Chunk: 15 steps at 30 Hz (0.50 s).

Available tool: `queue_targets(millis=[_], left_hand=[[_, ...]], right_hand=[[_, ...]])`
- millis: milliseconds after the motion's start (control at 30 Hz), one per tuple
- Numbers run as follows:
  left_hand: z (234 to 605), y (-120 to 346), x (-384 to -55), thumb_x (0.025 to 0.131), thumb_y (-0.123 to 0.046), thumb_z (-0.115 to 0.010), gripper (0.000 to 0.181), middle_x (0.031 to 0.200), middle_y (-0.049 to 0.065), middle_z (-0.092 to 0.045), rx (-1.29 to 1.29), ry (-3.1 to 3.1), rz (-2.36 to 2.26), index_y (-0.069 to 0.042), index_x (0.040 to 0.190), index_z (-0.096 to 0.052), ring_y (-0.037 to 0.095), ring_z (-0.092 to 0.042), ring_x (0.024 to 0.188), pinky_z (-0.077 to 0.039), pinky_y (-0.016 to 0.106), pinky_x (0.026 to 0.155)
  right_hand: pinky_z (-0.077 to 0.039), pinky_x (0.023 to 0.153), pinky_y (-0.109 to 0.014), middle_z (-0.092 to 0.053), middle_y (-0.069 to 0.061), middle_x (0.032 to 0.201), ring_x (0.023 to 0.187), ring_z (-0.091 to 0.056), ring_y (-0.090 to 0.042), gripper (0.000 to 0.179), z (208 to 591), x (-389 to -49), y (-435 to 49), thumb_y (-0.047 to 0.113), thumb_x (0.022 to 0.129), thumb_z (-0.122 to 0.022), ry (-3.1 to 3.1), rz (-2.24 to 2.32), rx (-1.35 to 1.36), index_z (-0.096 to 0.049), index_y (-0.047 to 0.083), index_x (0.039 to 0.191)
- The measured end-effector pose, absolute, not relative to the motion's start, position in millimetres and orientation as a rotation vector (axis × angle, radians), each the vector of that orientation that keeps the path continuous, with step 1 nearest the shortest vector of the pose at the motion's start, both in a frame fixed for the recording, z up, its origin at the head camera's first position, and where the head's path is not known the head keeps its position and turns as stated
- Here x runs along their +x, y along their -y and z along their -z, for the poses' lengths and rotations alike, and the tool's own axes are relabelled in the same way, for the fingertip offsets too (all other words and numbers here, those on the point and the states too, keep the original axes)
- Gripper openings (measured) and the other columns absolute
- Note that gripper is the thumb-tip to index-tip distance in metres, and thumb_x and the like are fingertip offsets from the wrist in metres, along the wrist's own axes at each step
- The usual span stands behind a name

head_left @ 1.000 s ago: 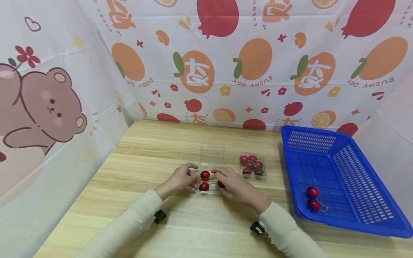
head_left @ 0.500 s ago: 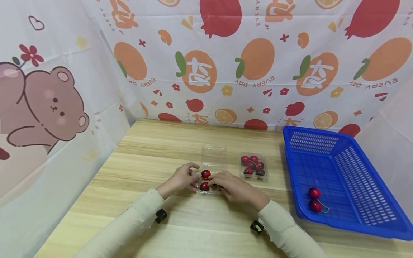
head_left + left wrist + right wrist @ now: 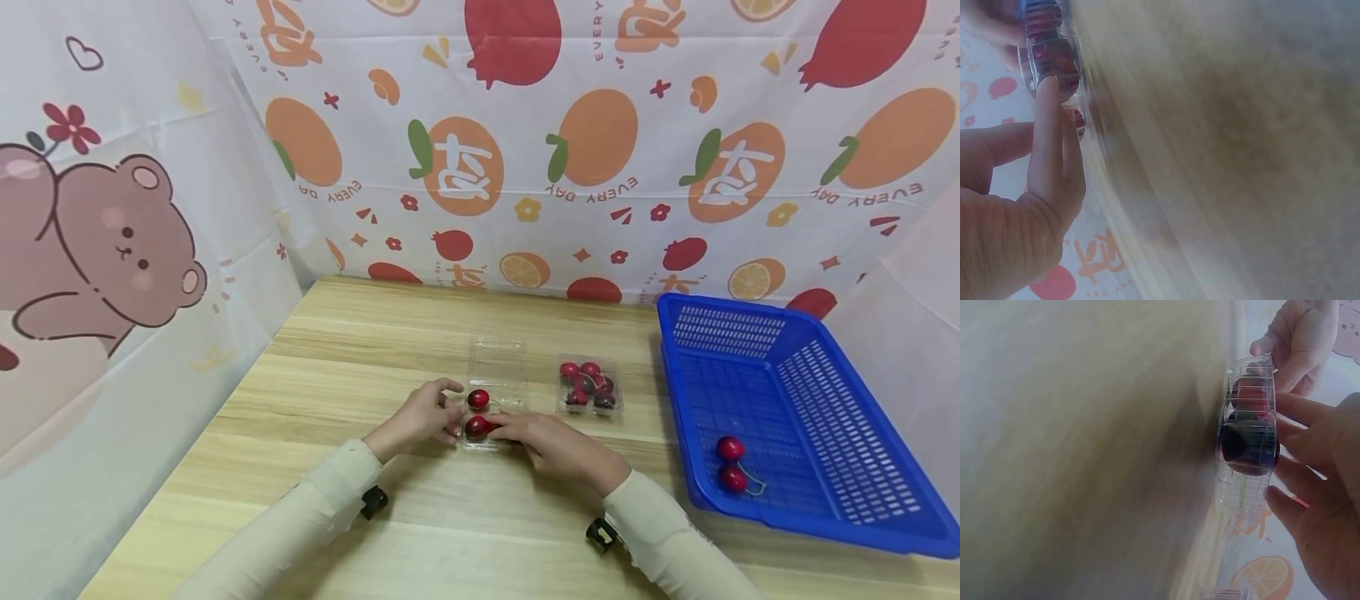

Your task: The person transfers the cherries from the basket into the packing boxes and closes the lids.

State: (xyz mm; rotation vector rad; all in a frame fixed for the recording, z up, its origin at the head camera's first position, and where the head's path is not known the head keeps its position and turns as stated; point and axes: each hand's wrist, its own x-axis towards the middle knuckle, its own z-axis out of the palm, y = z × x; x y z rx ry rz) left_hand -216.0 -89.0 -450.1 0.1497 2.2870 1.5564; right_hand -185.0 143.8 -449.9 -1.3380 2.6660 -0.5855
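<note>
An opened clear plastic box [image 3: 487, 444] lies on the table with its lid folded back. Inside sit a dark red cherry [image 3: 477, 399] at the back left and another cherry [image 3: 476, 428] in front of it. My left hand [image 3: 422, 417] touches the box's left side with straight fingers; the index fingertip meets its wall in the left wrist view. Over the box's right part, my right hand [image 3: 558, 444] reaches in and its fingertips touch the front cherry. In the right wrist view, a dark cherry [image 3: 1247, 447] shows through the box wall by the spread right fingers [image 3: 1300, 478].
A second clear box [image 3: 589, 385] full of several cherries stands behind and right of the hands. At the right is a blue plastic basket [image 3: 678, 433] holding a pair of cherries [image 3: 731, 463] on green stems. Printed cloth hangs behind and left of the wooden table [image 3: 390, 333].
The right fingers have moved left and forward from the box's right side onto the front cherry. Both visible cherries have shifted slightly toward the back. My left hand stays in place.
</note>
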Motion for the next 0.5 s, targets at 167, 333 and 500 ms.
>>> queue_targets(millis=[167, 333, 500], left_hand=[[450.1, 89.0, -215.7, 0.093, 0.002, -0.057, 0.043, 0.084, 0.017, -0.060, 0.148, -2.286, -1.558, 0.008, 0.133, -0.043, 0.022, -0.062, 0.064, -0.062, 0.036, 0.058], [451.0, 89.2, -215.5, 0.093, 0.002, -0.058, 0.044, 0.085, 0.017, -0.060, 0.144, -2.285, -1.567, 0.008, 0.133, -0.043, 0.023, -0.062, 0.065, -0.062, 0.036, 0.058], [450.4, 89.0, -214.5, 0.093, 0.002, -0.058, 0.043, 0.085, 0.017, -0.060, 0.147, -2.287, -1.570, 0.008, 0.133, -0.043, 0.023, -0.062, 0.065, -0.062, 0.036, 0.057]], right_hand=[[-0.029, 0.116, -0.044, -0.044, -0.010, 0.146, 0.139, -0.035, -0.030, 0.042, 451.6, -183.7, -144.4, -0.006, 0.094, -0.049, -2.726, 0.641, -1.297, -0.056, 0.008, 0.134], [-0.025, 0.117, -0.049, -0.040, -0.014, 0.148, 0.140, -0.032, -0.032, 0.042, 453.6, -180.6, -142.4, 0.013, 0.100, -0.050, -2.743, 0.620, -1.247, -0.047, 0.005, 0.140], [-0.020, 0.119, -0.052, -0.041, -0.011, 0.148, 0.139, -0.034, -0.027, 0.043, 454.6, -178.4, -141.1, 0.020, 0.101, -0.049, -2.727, 0.604, -1.245, -0.046, 0.004, 0.141]])
